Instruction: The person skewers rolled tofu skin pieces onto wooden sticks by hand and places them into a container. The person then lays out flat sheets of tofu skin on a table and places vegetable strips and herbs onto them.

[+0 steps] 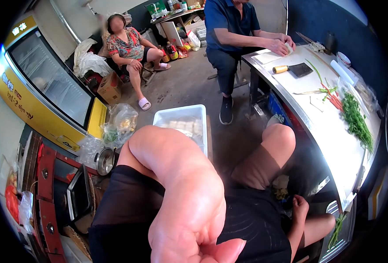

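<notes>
My left hand (198,245) is raised very close to the camera at the bottom edge. Its forearm sweeps large across the middle of the view, and most of the fingers are cut off, so its grip is hidden. Beside my lap on the right, my right hand (300,208) is loosely closed, and no object shows in it. Dark clothing (255,223) covers my lap between the two hands. Beyond my left arm stands a white plastic tub (202,115) holding pale blocks or packs, partly covered by the arm.
A table (316,105) on the right bears a cleaver (300,69), green herbs (356,118) and red-stemmed vegetables (334,100). A person (233,39) handles something pale there. Another person (130,46) sits near a yellow fridge (32,101). A metal pot (105,162) and red drawers (48,201) stand left.
</notes>
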Action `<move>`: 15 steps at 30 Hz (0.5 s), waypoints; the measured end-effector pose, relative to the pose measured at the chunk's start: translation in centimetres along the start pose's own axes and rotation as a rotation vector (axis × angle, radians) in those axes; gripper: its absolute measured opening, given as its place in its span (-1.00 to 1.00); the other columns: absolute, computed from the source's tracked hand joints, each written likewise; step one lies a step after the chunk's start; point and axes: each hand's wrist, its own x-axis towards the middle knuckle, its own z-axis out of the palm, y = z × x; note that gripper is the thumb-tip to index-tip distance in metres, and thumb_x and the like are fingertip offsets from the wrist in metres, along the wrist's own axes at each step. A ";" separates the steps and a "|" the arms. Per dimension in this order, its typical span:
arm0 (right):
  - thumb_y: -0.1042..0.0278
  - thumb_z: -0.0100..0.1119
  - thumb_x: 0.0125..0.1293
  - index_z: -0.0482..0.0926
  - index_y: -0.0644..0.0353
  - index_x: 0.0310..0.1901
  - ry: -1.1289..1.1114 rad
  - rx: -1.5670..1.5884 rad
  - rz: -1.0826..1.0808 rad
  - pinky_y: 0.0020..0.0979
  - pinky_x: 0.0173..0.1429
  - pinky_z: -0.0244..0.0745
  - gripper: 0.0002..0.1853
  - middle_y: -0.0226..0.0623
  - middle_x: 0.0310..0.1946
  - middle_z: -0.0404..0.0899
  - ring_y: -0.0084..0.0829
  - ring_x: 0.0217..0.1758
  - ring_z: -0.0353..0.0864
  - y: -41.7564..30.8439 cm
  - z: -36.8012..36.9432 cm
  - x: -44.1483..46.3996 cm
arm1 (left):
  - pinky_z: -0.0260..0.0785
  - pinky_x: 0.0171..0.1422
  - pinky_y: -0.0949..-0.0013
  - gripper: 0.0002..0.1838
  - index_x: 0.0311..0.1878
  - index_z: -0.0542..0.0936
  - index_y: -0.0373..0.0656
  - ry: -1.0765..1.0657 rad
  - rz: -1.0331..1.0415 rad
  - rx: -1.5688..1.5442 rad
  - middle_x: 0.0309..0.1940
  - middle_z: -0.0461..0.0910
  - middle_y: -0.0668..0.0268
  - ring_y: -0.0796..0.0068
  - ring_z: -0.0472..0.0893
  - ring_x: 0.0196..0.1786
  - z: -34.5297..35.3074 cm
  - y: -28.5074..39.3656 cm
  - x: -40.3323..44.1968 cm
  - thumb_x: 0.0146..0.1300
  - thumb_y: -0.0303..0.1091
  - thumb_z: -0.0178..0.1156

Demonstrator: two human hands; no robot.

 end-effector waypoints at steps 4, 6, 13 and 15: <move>0.43 0.23 0.26 0.67 0.31 -0.08 0.011 -0.036 -0.046 -0.30 0.00 0.57 -0.77 0.00 -0.23 0.70 -0.18 -0.15 0.73 0.2 0.0 -0.1 | 0.06 0.55 0.24 -0.83 -0.42 0.56 -0.25 0.005 -0.015 -0.048 -0.72 0.45 0.46 0.61 0.52 -0.50 0.2 0.1 0.0 0.25 -0.58 0.01; 0.40 0.24 0.26 0.67 0.29 -0.07 0.003 -0.064 -0.036 -0.30 0.00 0.57 -0.76 0.01 -0.21 0.69 -0.17 -0.13 0.72 -0.5 -0.2 -0.3 | 0.02 0.57 0.17 -0.86 -0.40 0.58 -0.28 -0.279 -0.048 -0.105 -0.69 0.49 0.39 0.60 0.57 -0.40 -1.3 0.4 0.2 0.23 -0.55 0.05; 0.35 0.26 0.24 0.66 0.19 -0.14 0.271 -0.219 -0.177 -0.19 -0.01 0.50 -0.81 -0.14 -0.26 0.62 -0.08 -0.13 0.60 -3.9 -4.4 -3.5 | 0.58 -0.21 0.36 -0.45 -0.65 0.38 -0.12 -0.192 -0.002 -0.657 -0.59 0.51 0.38 0.44 0.55 -0.53 8.7 -0.4 -8.2 0.46 -0.02 0.04; 0.39 0.28 0.19 0.66 0.16 -0.21 0.509 -0.389 -0.221 -0.26 0.07 0.44 -0.86 -0.28 -0.28 0.62 -0.22 -0.12 0.59 -5.6 -7.8 -5.2 | 0.49 0.24 0.07 -0.81 -0.46 0.52 -0.10 -0.582 -0.681 -0.705 -0.39 0.59 0.28 0.35 0.63 -0.26 10.6 1.3 -10.3 0.10 -0.33 0.37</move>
